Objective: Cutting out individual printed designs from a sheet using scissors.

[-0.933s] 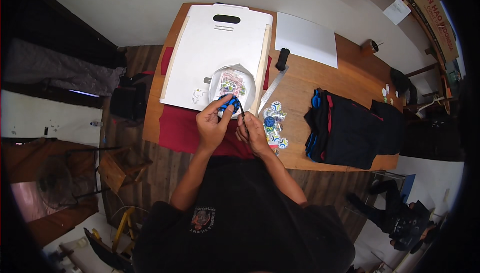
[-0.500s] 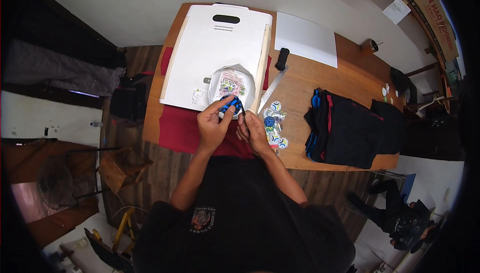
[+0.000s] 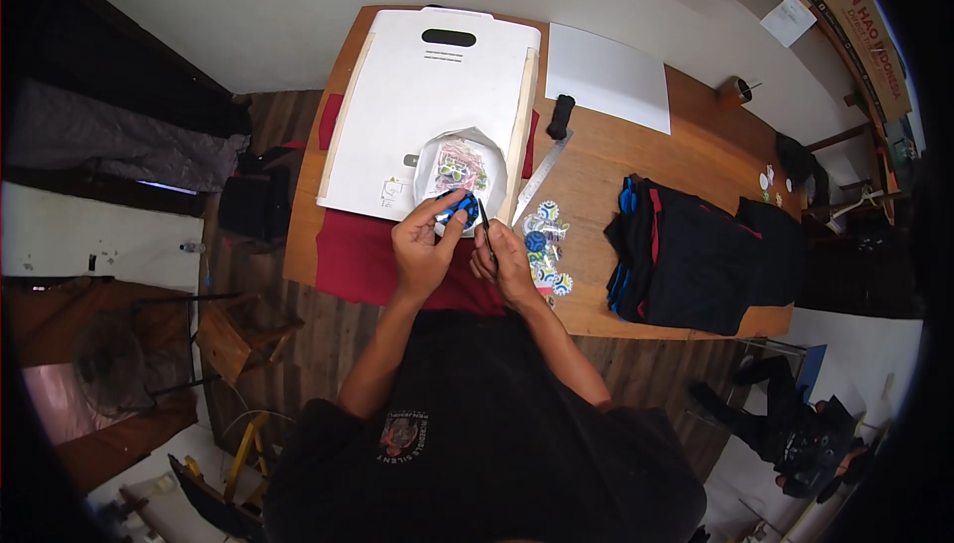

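Observation:
My left hand [image 3: 423, 250] pinches a small round blue-and-black sticker [image 3: 458, 210] between thumb and fingers, above the near side of a white bowl [image 3: 496, 160]. My right hand [image 3: 508, 263] is closed around dark scissors [image 3: 485, 223], whose narrow blades point away from me beside the sticker's right edge. Its fingers partly hide the handles. Inside the bowl lie many clear and coloured cut scraps [image 3: 459, 163]. To the right of my right hand, several round blue, green and white stickers [image 3: 537, 242] form a loose pile on the wooden table [image 3: 593, 170].
Under the bowl is a large white board [image 3: 427, 96], resting on dark red cloth [image 3: 348, 257]. Right of it are a metal ruler [image 3: 542, 177], a black bundle [image 3: 561, 118], a white sheet [image 3: 608, 76] and folded black garments [image 3: 696, 257]. Another person [image 3: 805, 444] is at the lower right.
The scissors' blades have shifted slightly right and stand straighter beside the sticker. The sticker has turned a little in my left fingers. Both hands stay in nearly the same place.

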`<act>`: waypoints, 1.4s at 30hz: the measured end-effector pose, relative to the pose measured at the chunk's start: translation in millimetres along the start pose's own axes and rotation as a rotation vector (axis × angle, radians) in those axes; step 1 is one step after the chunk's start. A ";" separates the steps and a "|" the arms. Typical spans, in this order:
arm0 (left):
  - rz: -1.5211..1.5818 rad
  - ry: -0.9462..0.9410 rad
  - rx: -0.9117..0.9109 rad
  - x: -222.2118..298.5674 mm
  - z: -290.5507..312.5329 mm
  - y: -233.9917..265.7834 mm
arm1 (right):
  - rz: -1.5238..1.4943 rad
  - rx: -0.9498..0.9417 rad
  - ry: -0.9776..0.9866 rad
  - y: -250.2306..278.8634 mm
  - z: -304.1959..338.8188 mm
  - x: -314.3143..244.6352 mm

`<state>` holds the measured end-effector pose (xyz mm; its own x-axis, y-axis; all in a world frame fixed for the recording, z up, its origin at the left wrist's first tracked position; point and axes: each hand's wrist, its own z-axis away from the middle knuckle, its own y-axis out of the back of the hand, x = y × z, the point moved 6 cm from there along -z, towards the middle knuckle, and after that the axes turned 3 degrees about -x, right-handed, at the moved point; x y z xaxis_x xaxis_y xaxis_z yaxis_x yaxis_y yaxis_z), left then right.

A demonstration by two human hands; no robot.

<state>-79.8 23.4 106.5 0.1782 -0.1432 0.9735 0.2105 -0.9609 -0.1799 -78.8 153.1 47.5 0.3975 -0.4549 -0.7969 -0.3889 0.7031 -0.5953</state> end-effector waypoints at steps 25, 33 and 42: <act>0.022 0.042 0.023 -0.2 2.5 2.8 | -0.001 -0.012 -0.024 -0.4 1.7 3.8; -0.001 0.041 0.008 2.0 1.6 4.5 | 0.004 -0.012 -0.040 -4.2 1.7 -0.1; -0.005 0.010 0.002 3.1 0.7 4.0 | 0.018 -0.016 -0.019 -3.0 1.3 1.5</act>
<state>-77.7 19.3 108.7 0.1673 -0.1409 0.9758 0.2136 -0.9610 -0.1754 -76.0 151.0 48.2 0.4060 -0.4319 -0.8054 -0.4093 0.7020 -0.5828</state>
